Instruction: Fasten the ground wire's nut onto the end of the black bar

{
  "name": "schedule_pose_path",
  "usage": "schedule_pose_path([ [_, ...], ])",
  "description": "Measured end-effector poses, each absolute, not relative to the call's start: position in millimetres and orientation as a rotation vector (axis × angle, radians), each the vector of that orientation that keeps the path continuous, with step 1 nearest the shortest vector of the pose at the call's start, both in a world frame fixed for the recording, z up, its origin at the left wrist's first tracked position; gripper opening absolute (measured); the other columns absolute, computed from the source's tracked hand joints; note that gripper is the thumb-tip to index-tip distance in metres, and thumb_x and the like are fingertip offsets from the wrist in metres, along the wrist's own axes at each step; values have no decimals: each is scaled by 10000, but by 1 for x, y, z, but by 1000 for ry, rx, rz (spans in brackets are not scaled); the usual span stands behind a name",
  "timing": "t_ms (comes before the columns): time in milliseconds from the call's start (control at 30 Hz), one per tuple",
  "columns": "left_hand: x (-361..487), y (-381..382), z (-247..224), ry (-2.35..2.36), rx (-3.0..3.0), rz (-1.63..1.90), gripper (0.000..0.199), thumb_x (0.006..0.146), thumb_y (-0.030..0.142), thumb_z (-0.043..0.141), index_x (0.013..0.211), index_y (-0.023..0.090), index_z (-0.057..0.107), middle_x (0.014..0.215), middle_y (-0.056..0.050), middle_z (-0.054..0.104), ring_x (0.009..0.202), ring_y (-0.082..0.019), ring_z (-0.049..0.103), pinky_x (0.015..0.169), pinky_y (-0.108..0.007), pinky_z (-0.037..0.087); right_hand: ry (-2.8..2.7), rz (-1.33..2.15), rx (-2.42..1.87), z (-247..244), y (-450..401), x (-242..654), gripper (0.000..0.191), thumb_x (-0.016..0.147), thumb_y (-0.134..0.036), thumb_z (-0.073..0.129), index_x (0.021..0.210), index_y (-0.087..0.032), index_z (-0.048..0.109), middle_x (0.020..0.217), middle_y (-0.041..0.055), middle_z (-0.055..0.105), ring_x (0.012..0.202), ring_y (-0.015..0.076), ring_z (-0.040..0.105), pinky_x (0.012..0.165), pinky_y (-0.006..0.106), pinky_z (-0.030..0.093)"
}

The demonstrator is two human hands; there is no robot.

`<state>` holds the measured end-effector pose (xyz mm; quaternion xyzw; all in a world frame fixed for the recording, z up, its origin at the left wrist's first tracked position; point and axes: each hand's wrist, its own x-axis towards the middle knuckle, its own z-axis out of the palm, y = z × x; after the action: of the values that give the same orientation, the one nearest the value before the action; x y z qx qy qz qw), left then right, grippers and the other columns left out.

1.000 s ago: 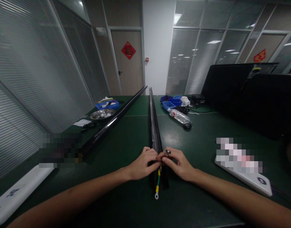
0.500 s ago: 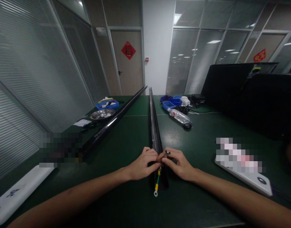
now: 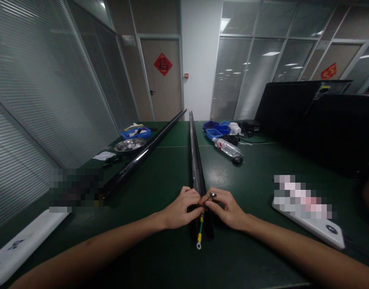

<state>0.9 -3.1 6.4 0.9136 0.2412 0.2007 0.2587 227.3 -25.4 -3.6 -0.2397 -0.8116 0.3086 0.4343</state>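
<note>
Closed and almost touching, my left hand [image 3: 184, 206] and my right hand [image 3: 226, 206] meet over the near part of a long black channel-shaped strip [image 3: 197, 164]. Below their fingertips hangs a short green grounding wire [image 3: 200, 228] with yellow sleeves and a ring terminal at its lower end. Its upper end reaches the left thumb and is hidden by the fingers. A shiny metal piece [image 3: 213, 195] shows at my right index finger; whether it is worn or held is unclear. What the right fingertips pinch is hidden.
A second long black strip [image 3: 142, 154] lies to the left. Beyond it are a metal dish [image 3: 130, 145] and a blue tray [image 3: 145, 133]. To the right lie a plastic bottle [image 3: 228, 147], blue bins [image 3: 213, 134] and a white device [image 3: 311, 222]; monitors [image 3: 292, 124] stand behind.
The wire's lower ring has swung slightly to the right. Both hands stay in nearly the same place.
</note>
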Motion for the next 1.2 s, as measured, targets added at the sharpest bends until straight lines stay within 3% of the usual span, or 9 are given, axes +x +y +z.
schedule_pose_path([
  [1200, 1, -4, 4, 673, 2483, 570, 226, 1056, 334, 504, 949, 182, 632, 937, -29, 643, 971, -202, 571, 984, -372, 327, -2010, 751, -594, -4, -25, 228, 245, 1067, -304, 550, 1035, -174, 755, 895, 67, 673, 833, 201, 655, 776, 327, 514],
])
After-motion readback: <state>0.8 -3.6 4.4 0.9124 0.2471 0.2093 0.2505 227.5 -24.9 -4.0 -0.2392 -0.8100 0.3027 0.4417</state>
